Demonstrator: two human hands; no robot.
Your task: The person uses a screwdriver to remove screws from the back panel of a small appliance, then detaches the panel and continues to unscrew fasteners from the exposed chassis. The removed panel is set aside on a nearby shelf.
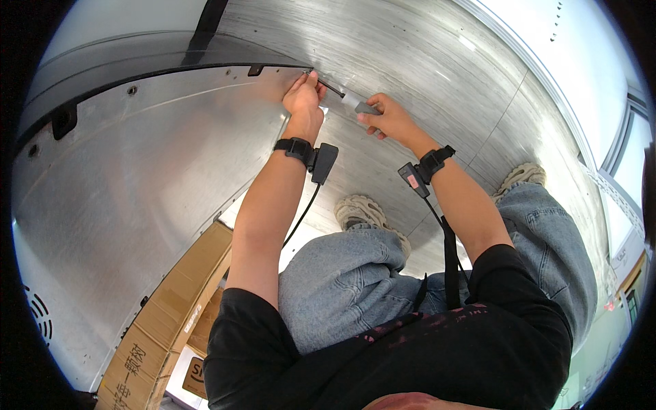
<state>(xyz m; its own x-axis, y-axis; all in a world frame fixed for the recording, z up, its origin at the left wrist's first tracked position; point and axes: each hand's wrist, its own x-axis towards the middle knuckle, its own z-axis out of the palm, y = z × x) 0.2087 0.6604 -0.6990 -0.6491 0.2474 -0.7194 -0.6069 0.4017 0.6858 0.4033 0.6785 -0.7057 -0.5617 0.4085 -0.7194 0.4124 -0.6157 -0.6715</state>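
A large brushed-metal panel (pixel 171 150) with a dark edge and several small holes fills the left side. At its far right corner, the fingers of my left hand (pixel 303 98) are pinched together beside the tip of a thin dark shaft. What they hold there is hidden or too small to name. That shaft belongs to a grey screwdriver (pixel 352 102), whose thick body is gripped by my right hand (pixel 393 121). The tool lies at a slant, its tip toward the panel corner. Whether the tip touches a screw cannot be made out.
Below the panel stands a brown cardboard box (pixel 181 280). My legs in jeans (pixel 335 273) and beige shoes (pixel 360 210) are on the grey wood-look floor (pixel 424 48). Each wrist wears a black strap with a small device; cables run from them toward my body.
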